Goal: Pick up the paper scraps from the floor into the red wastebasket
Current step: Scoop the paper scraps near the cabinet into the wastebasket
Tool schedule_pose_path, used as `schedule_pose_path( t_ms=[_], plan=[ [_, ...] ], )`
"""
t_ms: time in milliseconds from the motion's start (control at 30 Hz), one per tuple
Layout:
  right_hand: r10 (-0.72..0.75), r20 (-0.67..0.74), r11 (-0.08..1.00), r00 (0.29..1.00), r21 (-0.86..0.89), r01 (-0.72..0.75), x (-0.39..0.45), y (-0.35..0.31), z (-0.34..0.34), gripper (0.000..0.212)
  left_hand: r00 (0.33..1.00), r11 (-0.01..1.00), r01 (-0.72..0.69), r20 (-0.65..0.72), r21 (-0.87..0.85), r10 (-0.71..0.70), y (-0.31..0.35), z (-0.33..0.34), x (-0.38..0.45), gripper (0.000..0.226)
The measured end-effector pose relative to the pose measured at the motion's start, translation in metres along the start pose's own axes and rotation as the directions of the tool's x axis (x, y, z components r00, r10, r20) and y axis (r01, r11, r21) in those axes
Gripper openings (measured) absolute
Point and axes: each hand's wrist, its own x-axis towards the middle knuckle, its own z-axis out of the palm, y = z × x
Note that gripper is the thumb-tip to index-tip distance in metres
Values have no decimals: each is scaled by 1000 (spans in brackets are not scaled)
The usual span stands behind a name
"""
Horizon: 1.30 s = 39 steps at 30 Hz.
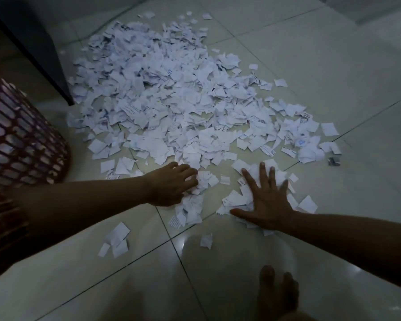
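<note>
A wide pile of white paper scraps (167, 93) covers the tiled floor from the middle to the far side. The red mesh wastebasket (16, 135) stands at the left edge with scraps showing through its holes. My left hand (169, 185) lies on the near edge of the pile with its fingers curled into a small heap of scraps. My right hand (264, 200) is spread flat, fingers straight, pressing on another clump of scraps to the right.
A dark furniture leg (44, 56) slants down to the floor between the wastebasket and the pile. A few loose scraps (116, 239) lie nearer to me. My bare foot (276, 295) is at the bottom right on the glossy tiles.
</note>
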Motion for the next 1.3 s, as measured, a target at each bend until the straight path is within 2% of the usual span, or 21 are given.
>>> schedule_pose_path(
  t_ms=[233, 367, 433, 500, 567, 667, 733, 800, 900, 967, 1033, 1133, 1200, 1300],
  plan=[
    [-76, -4, 996, 997, 55, 76, 50, -44, -2, 113, 981, 981, 191, -23, -38, -192, -25, -2, -7, 61],
    [-138, -60, 989, 989, 45, 141, 83, -60, -12, 116, 938, 936, 330, -70, -123, -340, -41, -2, -10, 63],
    [-148, -57, 988, 987, 31, 150, 96, -67, -14, 114, 904, 897, 413, -49, -158, -425, -50, 0, -12, 70],
    [-150, -78, 989, 986, -5, 150, 103, -70, -12, 106, 859, 842, 496, -23, -210, -512, -59, 5, -10, 82],
    [-181, -177, 983, 967, -31, 178, 106, -71, -10, 90, 820, 786, 546, -9, -291, -572, -65, 9, -5, 94],
    [-244, -355, 969, 902, -64, 237, 108, -69, -9, 61, 800, 729, 566, 43, -384, -598, -73, 15, 10, 106],
    [-265, -412, 964, 872, -85, 253, 110, -67, -10, 46, 804, 717, 560, 64, -416, -591, -74, 19, 23, 111],
    [-298, -423, 954, 856, -101, 282, 115, -63, -12, 38, 815, 716, 544, 75, -437, -574, -72, 22, 38, 118],
    [-402, -374, 912, 836, -88, 400, 126, -53, -20, 31, 832, 721, 523, 89, -454, -548, -70, 25, 57, 122],
    [-438, -341, 893, 832, -54, 448, 132, -44, -26, 31, 838, 731, 526, 121, -435, -531, -68, 26, 68, 118],
    [-418, -329, 897, 847, 0, 443, 135, -38, -32, 30, 829, 729, 546, 139, -412, -542, -65, 27, 76, 103],
    [-376, -356, 904, 855, 61, 423, 137, -34, -36, 34, 808, 758, 545, -17, -359, -589, -60, 24, 83, 74],
    [-371, -374, 902, 850, 72, 426, 138, -36, -41, 34, 835, 812, 481, -111, -331, -539, -58, 23, 84, 64],
    [-364, -389, 902, 846, 79, 424, 142, -44, -47, 34, 854, 821, 425, -133, -380, -503, -60, 23, 80, 45]
  ],
)
